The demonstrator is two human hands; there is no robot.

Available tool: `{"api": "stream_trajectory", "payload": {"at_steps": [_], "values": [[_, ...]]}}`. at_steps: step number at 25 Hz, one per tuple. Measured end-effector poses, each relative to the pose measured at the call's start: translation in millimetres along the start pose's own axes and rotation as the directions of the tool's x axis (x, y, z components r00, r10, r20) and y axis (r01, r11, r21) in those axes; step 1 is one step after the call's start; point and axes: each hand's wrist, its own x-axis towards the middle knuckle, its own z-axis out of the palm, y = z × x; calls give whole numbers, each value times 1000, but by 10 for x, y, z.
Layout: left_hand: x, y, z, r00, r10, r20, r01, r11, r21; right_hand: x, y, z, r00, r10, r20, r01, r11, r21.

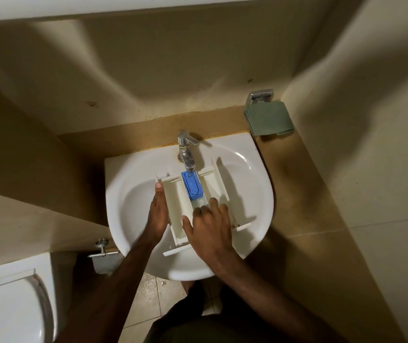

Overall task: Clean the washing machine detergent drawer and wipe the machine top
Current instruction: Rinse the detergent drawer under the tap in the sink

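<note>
Beige floor tiles (148, 300) show at the bottom between the person's two bare forearms, with the rounded white toilet lid (7, 310) in the near left corner. Just beyond, the white ceramic wash basin (133, 209) holds the white plastic detergent drawer (180, 194), which lies inside the bowl, its long axis running from the near rim up toward the tap and angled a little to the left. The left hand (158, 214) lies flat along the drawer's outer left wall, fingers straight and together, thumb tip near the far left corner. The right hand (211, 227) rests on top of the drawer's near half, fingers spread and only slightly bent, fingertips reaching into the middle and right compartments; it grasps nothing. A blue plastic insert (192, 185) sits in the far part of the middle compartment, and the section just in front of it looks wet. The chrome tap (187, 152) stands at the back of the basin with its spout directly over the blue insert; whether water is running cannot be told. Farther back on the right, a folded green cloth (268, 118) hangs from a chrome wall holder (259, 95) against the beige wall.
</note>
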Motion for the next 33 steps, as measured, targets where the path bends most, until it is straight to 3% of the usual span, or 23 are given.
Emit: {"api": "stream_trajectory", "payload": {"at_steps": [2, 4, 6, 10, 18, 26, 29, 33], "values": [[27, -36, -8, 1000, 2, -9, -2, 1000, 1, 38, -121, -58, 1000, -2, -2, 2, 983, 182], [42, -57, -13, 1000, -7, -5, 7, 1000, -9, 116, -232, -68, 991, 108, 81, -133, 890, 436], [49, -58, -18, 1000, 3, 2, -3, 1000, 0, 209, -306, -28, 955, 219, 201, -294, 792, 534], [50, -39, -2, 1000, 7, -15, -7, 1000, 23, 266, -389, 11, 926, 274, 260, -375, 749, 546], [137, -95, 48, 984, -21, -176, 31, 998, 55, 108, -203, -69, 912, 138, 387, -272, 909, 315], [148, -88, 42, 989, -17, -146, 29, 996, 82, 248, -438, -4, 905, 199, 377, -414, 619, 667], [150, -118, 75, 983, 12, -185, 2, 997, 79, 179, -310, 10, 949, 175, 263, -297, 777, 554], [178, -175, 80, 965, 10, -263, 6, 998, 60, 69, -105, 18, 947, 28, 319, -145, 925, 351]]}}
